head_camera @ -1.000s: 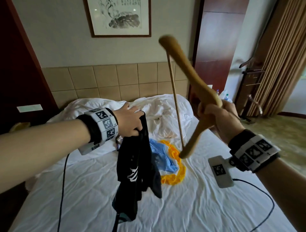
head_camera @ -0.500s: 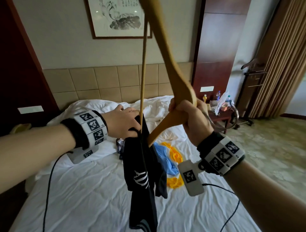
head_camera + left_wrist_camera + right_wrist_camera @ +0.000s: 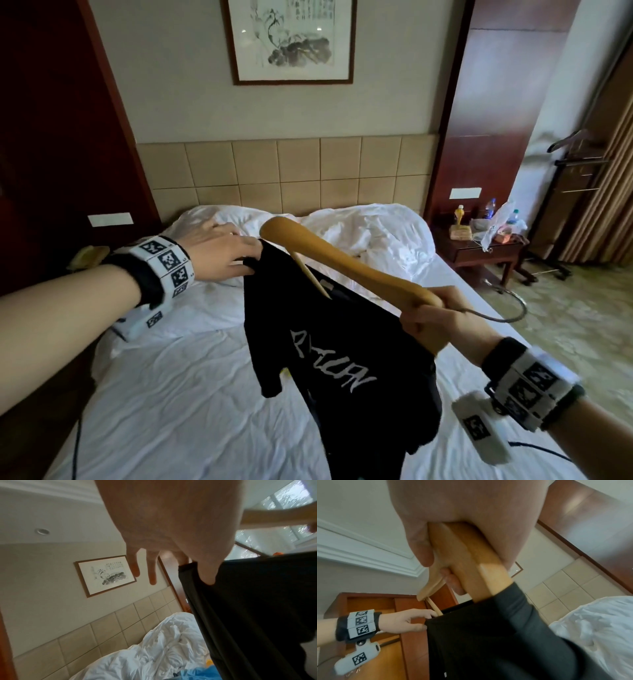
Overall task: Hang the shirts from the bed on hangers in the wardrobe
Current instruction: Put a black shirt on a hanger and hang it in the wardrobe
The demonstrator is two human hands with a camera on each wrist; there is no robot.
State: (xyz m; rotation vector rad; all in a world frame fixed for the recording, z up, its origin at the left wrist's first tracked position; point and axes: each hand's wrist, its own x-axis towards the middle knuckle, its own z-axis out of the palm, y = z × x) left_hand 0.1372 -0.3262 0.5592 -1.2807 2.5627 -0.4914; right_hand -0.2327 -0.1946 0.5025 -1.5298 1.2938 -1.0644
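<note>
I see 1 black shirt hanging in the air above the bed, with white letters on it that I cannot read. 1 wooden hanger goes into its neck opening; 1 hanger arm is hidden inside the cloth, the other stays free. My right hand wraps its fingers around the middle of the hanger, and the metal hook comes out beside this hand. My left hand pinches the shirt edge between thumb and 1 finger, while 2 fingers stay straight. On the sheet I make out blue cloth and a small yellow piece, mostly covered by the shirt. The shirt bottom is cut off by the frame.
</note>
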